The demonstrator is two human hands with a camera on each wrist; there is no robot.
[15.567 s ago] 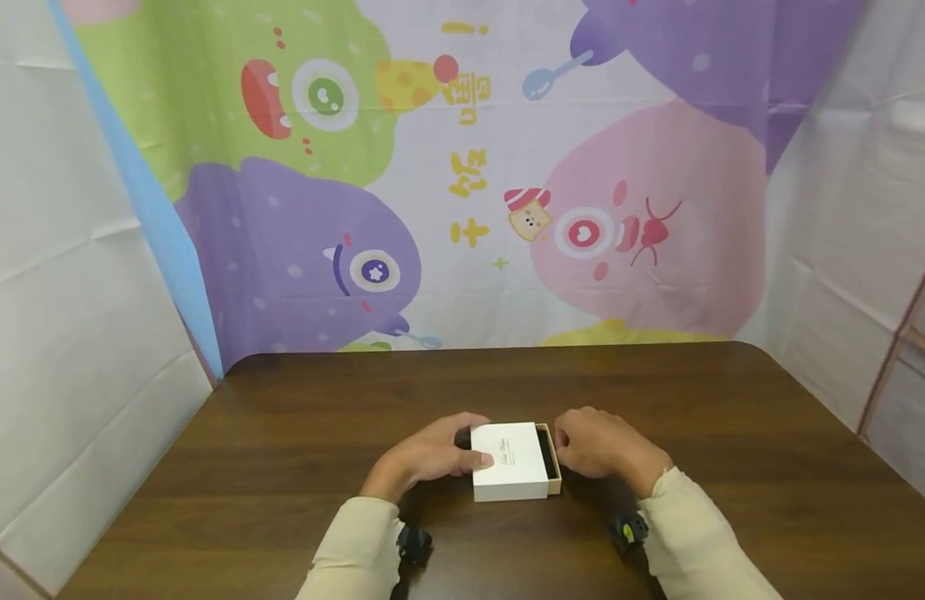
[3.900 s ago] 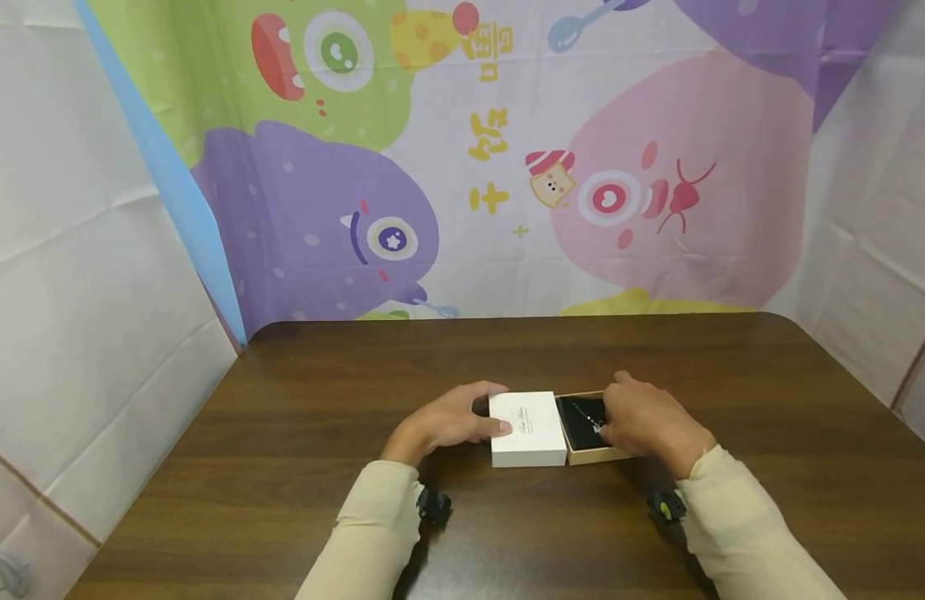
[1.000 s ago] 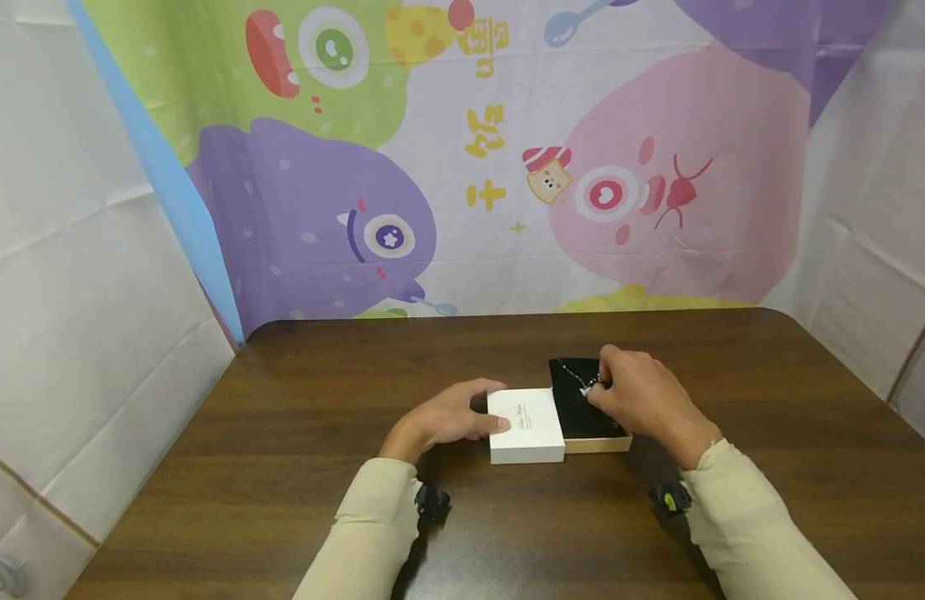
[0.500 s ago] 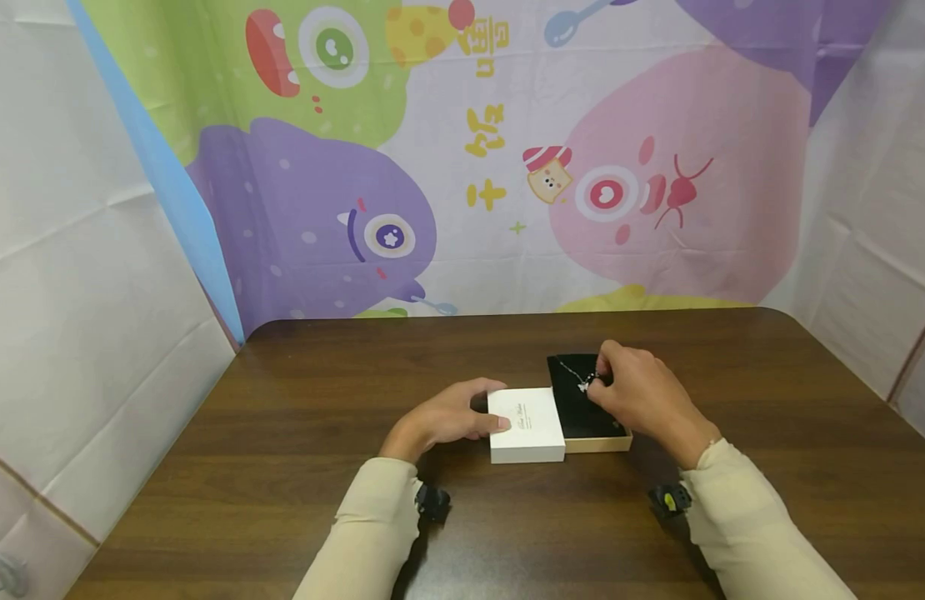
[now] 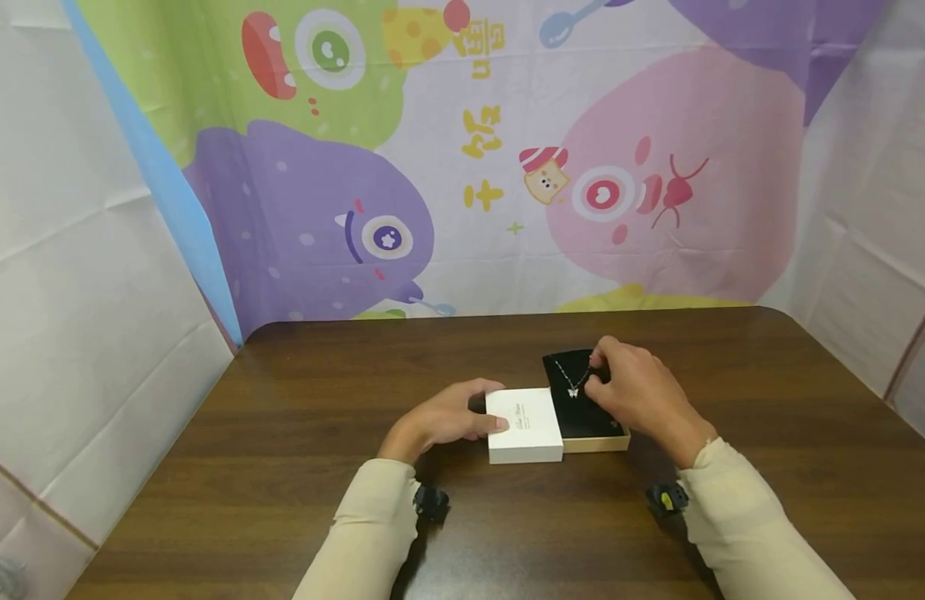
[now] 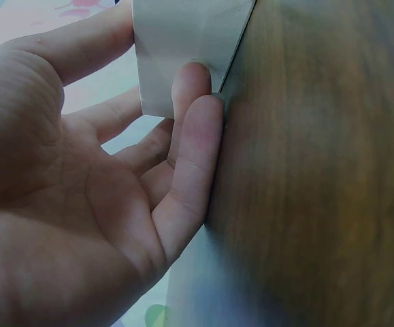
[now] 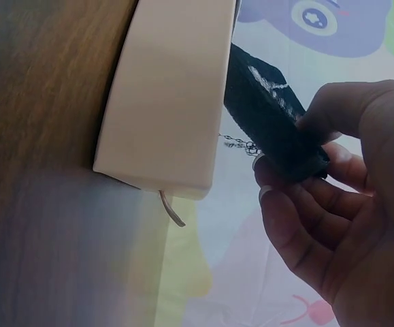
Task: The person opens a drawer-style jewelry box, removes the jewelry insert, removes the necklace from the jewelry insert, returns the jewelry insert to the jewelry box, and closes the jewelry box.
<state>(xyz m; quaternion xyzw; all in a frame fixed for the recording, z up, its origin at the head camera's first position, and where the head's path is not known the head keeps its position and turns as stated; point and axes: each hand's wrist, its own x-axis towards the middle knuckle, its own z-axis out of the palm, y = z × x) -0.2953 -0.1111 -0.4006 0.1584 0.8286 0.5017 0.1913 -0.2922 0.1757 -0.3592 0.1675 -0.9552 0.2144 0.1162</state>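
My left hand (image 5: 442, 423) holds the white box sleeve (image 5: 528, 417) at its left end, thumb on top near the printed lettering. The drawer tray (image 5: 597, 445) sticks out of the sleeve's right side. A black necklace pad (image 5: 582, 418) stands tilted up from the tray, its far edge raised. On it lies a silver necklace (image 5: 573, 392) with a butterfly pendant. My right hand (image 5: 642, 390) pinches the pad's far right corner between thumb and fingers. In the right wrist view, chain (image 7: 241, 143) hangs behind the pad, and a ribbon tab (image 7: 172, 210) hangs from the tray.
The brown wooden table (image 5: 342, 517) carries the box near its middle. A cartoon-printed cloth (image 5: 500, 250) hangs behind the far edge, with pale cloth sides left and right. Each wrist wears a small black camera (image 5: 431, 503).
The drawer, nearly closed at first, has been pulled out to the right, and the pad lifted out at a tilt. Lately the right fingers have shifted, uncovering the pendant. The left hand keeps its hold.
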